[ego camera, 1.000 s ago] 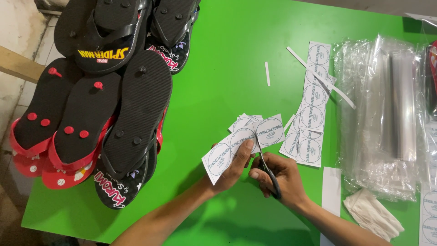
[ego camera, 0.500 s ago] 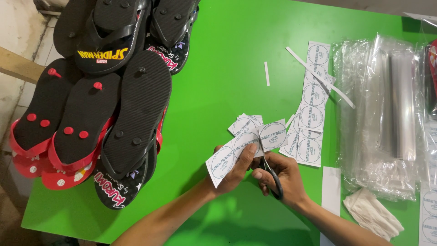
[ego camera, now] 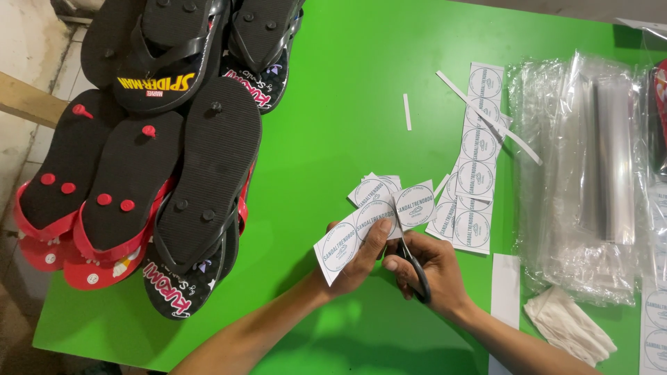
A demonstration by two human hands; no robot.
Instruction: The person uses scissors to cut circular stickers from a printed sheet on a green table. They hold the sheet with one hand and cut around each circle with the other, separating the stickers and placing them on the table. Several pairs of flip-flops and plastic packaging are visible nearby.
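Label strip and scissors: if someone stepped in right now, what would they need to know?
Left hand holds a strip of round-printed labels above the green table.
Right hand works black-handled scissors, blades at the strip between two labels.
Done: a few cut labels lie just beyond the hands.
Left: the held strip, plus uncut strips to the right beside clear plastic bags.
Stacked flip-flops sit at the left.

Bright green table (ego camera: 333,104), pale concrete floor (ego camera: 24,42) — wooden plank (ego camera: 24,101)

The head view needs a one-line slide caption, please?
Left hand holds a label strip; right hand scissors it.
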